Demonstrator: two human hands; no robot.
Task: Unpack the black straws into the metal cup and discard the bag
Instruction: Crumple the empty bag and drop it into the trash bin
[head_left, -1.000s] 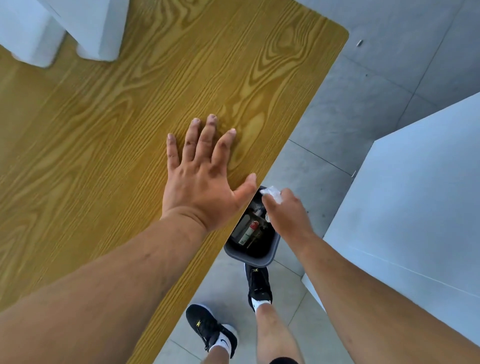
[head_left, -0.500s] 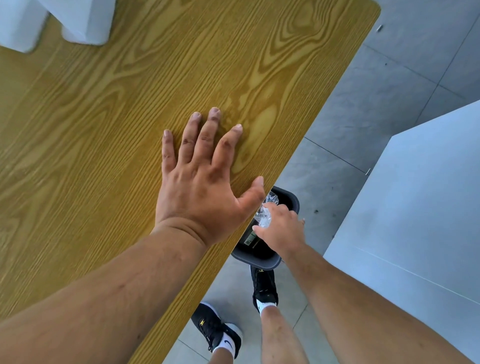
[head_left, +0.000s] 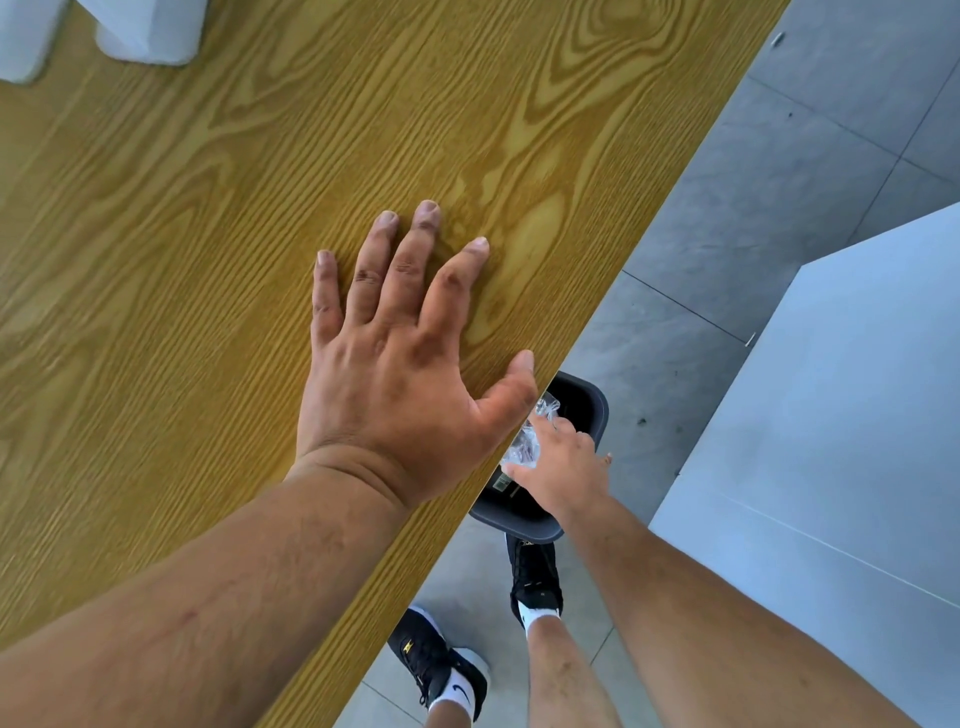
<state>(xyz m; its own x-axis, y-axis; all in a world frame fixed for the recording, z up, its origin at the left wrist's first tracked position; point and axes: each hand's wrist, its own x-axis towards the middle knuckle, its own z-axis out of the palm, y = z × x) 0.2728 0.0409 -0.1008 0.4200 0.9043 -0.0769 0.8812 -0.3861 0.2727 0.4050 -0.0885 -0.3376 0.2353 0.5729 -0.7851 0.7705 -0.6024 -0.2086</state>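
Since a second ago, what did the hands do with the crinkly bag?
The right hand kept hold of the clear bag and shifted it from the bin's far rim to above its opening, without dropping it yet. The left hand stayed flat on the wooden table.

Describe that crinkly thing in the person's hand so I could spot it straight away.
Start at the long edge of the wooden table, where the left hand lies flat. Just past that edge, on the grey floor, stands a dark bin. Over its opening the right hand holds the crumpled clear plastic bag, the only shiny, see-through thing there.
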